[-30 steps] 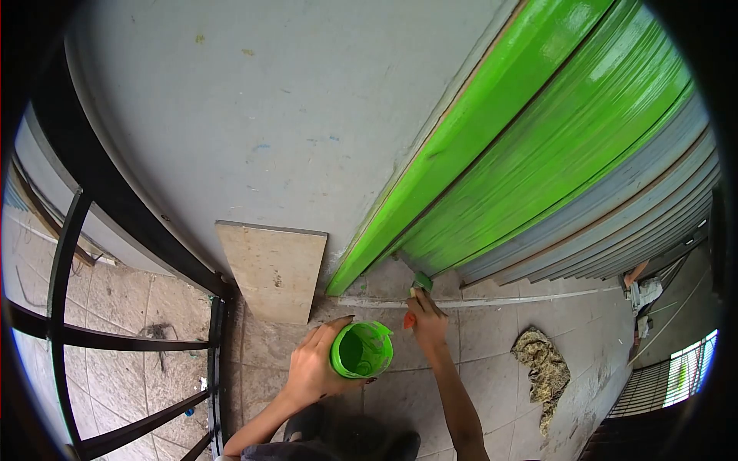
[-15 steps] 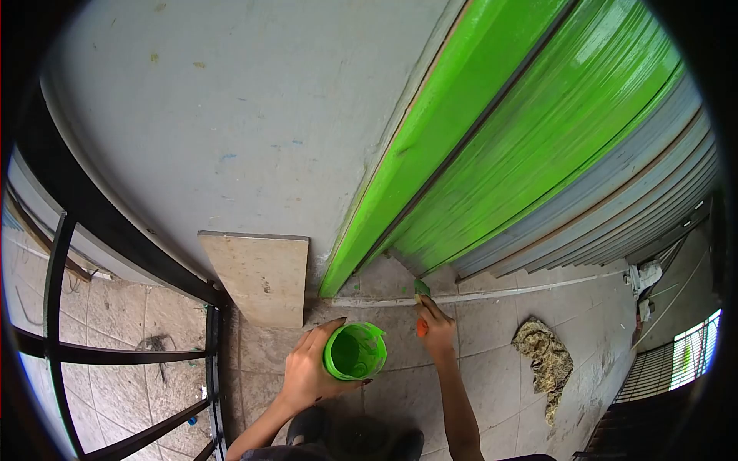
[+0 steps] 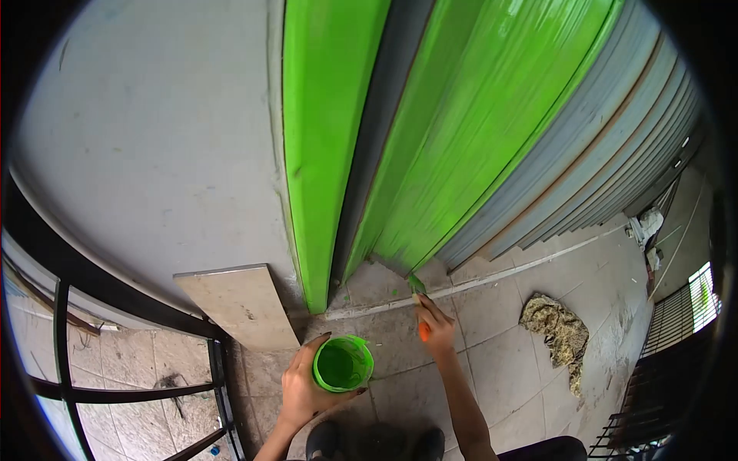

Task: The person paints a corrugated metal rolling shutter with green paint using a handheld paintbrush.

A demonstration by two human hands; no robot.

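My left hand [image 3: 302, 386] is wrapped round a small tub [image 3: 343, 363] with green paint inside and green smears on its rim. In my right hand [image 3: 438, 332] is a paintbrush [image 3: 417, 286] with an orange handle end and green bristles. Its bristles are close to the bottom edge of the folded metal shutter [image 3: 469, 131], whose near panels are green and whose farther ones are grey. A green upright post [image 3: 323, 138] stands left of the shutter, with a dark gap between them.
A beige board [image 3: 238, 307] leans at the foot of the grey wall [image 3: 161, 154]. A black metal frame [image 3: 138, 396] stands at the left. On the tiled floor [image 3: 492, 369] lies a crumpled, stained cloth [image 3: 555, 330]. My shoes show at the bottom.
The view has turned, so the post and shutter appear more upright and farther left. The tub sits slightly farther left in view. Both hands keep their holds.
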